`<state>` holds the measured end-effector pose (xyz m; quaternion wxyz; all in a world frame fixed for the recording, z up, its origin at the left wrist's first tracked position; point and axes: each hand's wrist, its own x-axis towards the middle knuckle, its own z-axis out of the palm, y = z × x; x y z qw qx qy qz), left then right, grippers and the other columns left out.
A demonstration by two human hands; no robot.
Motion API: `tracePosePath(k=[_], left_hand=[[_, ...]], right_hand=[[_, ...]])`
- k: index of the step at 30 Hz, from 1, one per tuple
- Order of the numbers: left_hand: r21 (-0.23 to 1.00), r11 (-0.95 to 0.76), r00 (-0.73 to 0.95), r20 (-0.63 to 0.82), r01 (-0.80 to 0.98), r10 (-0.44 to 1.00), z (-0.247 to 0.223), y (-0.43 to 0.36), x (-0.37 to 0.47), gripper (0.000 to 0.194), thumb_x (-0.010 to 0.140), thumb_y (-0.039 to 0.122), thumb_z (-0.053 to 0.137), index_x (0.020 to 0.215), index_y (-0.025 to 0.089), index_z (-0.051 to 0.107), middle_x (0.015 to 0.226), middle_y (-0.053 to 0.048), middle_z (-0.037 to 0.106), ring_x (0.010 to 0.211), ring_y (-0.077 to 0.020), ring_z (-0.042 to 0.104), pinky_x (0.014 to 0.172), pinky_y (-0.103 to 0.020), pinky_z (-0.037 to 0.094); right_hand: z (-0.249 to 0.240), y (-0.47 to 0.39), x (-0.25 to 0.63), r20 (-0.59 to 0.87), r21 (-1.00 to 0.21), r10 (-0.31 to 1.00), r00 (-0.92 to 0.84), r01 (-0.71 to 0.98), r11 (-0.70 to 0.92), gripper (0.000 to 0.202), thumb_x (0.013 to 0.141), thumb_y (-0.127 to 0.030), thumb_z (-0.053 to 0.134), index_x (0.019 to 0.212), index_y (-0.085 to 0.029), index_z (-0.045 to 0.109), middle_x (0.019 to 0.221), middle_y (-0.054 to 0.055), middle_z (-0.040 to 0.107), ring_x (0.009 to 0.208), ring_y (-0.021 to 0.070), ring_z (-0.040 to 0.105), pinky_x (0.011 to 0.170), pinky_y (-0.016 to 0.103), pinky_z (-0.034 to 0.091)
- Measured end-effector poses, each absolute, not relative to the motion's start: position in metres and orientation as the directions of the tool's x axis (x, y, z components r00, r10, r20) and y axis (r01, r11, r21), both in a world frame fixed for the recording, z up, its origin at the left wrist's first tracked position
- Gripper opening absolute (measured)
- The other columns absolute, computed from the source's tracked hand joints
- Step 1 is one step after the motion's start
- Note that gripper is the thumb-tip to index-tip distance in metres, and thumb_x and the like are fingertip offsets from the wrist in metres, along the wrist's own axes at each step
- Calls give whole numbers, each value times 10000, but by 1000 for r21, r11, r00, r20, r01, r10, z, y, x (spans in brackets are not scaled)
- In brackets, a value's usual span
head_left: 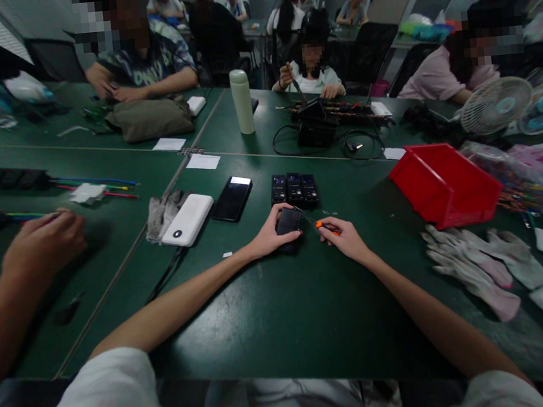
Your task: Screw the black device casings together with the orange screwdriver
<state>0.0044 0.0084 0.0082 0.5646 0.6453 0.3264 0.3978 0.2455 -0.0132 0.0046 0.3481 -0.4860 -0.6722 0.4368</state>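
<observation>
My left hand (274, 235) is closed around a small black box-shaped module (288, 221), its thumb along the near side, on the green table in front of me. Closed on an orange-and-black screwdriver (323, 225), my right hand (348, 240) is just to the right. The screwdriver's thin shaft points left to the module's upper right corner; I cannot tell whether the tip touches it. Just beyond stand three similar black modules (294, 189) in a row, with small dark screens or labels on their faces.
A phone (233, 198), a white power bank (188, 219) with a cable, and grey gloves lie to the left. On the right are a red bin (445, 185), work gloves (472, 268) and bagged wires. A green bottle (242, 101) stands farther back. A co-worker's hand (42, 242) is at far left.
</observation>
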Motion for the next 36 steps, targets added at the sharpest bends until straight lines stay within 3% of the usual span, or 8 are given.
tracePosePath(k=[7, 13, 21, 36], left_hand=[[988, -150, 451, 147, -29, 880, 8, 8, 5, 654, 712, 364, 755, 1237, 239, 386, 1085, -69, 583, 936, -207, 643, 864, -385, 510], [990, -140, 342, 140, -24, 929, 7, 9, 5, 655, 700, 375, 757, 1224, 244, 386, 1007, -35, 571, 886, -191, 638, 820, -362, 519], [982, -188, 154, 186, -3, 970, 2, 8, 4, 619, 735, 362, 722, 1229, 242, 368, 1027, -36, 552, 902, -171, 606, 870, -377, 493], [981, -191, 181, 195, -41, 964, 7, 6, 5, 653, 705, 330, 747, 1224, 243, 360, 994, -30, 575, 866, -173, 630, 839, -371, 505]], right_hand=[[7, -13, 244, 43, -938, 965, -260, 323, 128, 345, 842, -436, 602, 1041, -155, 635, 730, 38, 638, 615, 139, 584, 510, 246, 462], [11, -11, 248, 79, -966, 989, -122, 237, 106, 329, 835, -443, 607, 974, -146, 637, 608, -16, 521, 491, 87, 423, 427, 215, 321], [11, -13, 246, 49, -946, 976, -212, 303, 114, 347, 832, -485, 600, 869, -148, 672, 582, -25, 478, 493, 91, 394, 448, 229, 285], [13, -14, 246, 52, -914, 959, -279, 375, 158, 331, 805, -485, 634, 843, -166, 715, 690, 31, 632, 537, 123, 523, 491, 254, 430]])
